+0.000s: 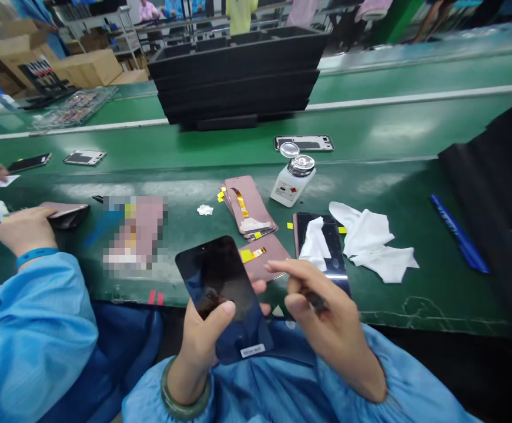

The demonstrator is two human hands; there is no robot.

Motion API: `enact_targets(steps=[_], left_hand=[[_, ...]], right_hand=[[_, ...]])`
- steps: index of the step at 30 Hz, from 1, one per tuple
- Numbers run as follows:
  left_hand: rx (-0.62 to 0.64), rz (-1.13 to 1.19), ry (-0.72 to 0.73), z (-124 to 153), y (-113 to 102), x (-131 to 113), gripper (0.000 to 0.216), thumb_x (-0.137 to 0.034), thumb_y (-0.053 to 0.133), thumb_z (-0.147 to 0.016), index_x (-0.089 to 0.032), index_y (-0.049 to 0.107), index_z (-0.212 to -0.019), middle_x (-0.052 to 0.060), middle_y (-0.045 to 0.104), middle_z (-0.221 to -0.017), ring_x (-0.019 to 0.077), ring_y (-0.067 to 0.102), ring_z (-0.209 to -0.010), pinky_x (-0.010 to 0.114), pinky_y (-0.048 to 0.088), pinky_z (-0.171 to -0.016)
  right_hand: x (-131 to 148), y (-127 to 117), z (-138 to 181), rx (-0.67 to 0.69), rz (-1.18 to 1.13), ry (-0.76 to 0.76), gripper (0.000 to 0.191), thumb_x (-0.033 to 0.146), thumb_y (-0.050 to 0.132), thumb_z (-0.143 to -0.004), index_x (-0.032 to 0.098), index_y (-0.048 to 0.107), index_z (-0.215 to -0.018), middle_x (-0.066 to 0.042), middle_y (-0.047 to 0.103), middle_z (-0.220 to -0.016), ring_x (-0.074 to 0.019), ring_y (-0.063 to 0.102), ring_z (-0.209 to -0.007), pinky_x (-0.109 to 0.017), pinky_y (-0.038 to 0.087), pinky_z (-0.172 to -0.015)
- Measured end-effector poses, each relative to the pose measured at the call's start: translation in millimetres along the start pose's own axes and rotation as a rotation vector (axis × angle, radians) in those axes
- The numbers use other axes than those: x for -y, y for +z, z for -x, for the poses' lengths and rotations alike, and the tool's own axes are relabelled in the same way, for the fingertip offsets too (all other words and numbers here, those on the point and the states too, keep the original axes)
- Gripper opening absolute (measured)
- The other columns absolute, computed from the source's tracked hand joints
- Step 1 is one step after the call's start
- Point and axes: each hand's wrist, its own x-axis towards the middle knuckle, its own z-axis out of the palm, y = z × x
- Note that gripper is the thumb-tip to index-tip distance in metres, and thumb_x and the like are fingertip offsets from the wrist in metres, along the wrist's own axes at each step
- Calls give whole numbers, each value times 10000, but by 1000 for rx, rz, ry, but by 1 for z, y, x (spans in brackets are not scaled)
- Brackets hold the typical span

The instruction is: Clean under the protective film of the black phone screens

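My left hand [207, 335] grips a dark phone screen panel [220, 282] from below, thumb resting on its glass. A white label sits at the panel's lower end. My right hand [321, 317] hovers just right of the panel, fingers pinched around a thin dark tool that I cannot make out clearly. Beyond my hands, on the green bench [414, 194], lies a stack of pink back panels [249, 205] with yellow tabs. One more pink panel [267, 255] lies just behind the screen.
A white solvent dispenser bottle [293, 176] stands mid-bench. White wiping cloths [370, 241] lie right of a dark screen [326, 247]. Black trays [238, 76] are stacked behind. A blue pen [458, 232] lies at right. A co-worker's hand [24, 226] in a blue sleeve rests at left.
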Motion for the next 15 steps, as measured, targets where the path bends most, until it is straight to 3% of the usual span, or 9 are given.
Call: enact_targets(steps=[3,7,9,11,13,15], left_hand=[[-31,-32,38,2,3,6,290,-267,767,-691,-171,729,-963,106,766,-932,341,705,-928,448,582,-823],[-208,-48,74,-1,-1,-13,312,-315,728,-756,-179,670,-1031,80,769,-818,314,725,-857,444,590,-799],[-347,-95,203,-5,-8,-37,349,-283,693,-795,-223,605,-1128,50,768,-859,285,724,-871,433,587,-805],[-439,-205,423,-12,-20,-67,427,-259,655,-820,-291,517,-1223,24,747,-1010,270,703,-954,432,573,-840],[-493,-545,626,-23,-35,-93,456,-304,571,-869,-316,407,-1294,50,650,-1234,276,660,-1055,449,541,-897],[-537,-1140,779,-39,-51,-109,471,-317,516,-878,-248,331,-1306,152,411,-1462,281,590,-1169,455,492,-966]], right_hand=[[-5,3,-11,6,-60,133,266,398,567,-908,219,609,-1100,-55,659,-969,-101,551,-532,-254,516,-501],[-15,6,-14,8,-11,79,184,354,588,-895,214,646,-1001,-44,660,-922,-126,579,-625,-275,517,-604],[-22,6,-12,-5,38,74,136,319,589,-894,216,657,-951,-41,668,-872,-144,601,-657,-266,505,-588],[-28,6,-10,-30,75,66,99,269,579,-897,219,657,-931,-40,666,-845,-147,611,-647,-260,491,-555],[-33,6,-8,-48,96,23,94,226,567,-899,222,654,-933,-45,667,-835,-161,633,-692,-268,501,-586],[-38,5,-7,-54,113,-31,100,199,565,-896,227,646,-946,-51,672,-847,-178,650,-766,-281,517,-649]])
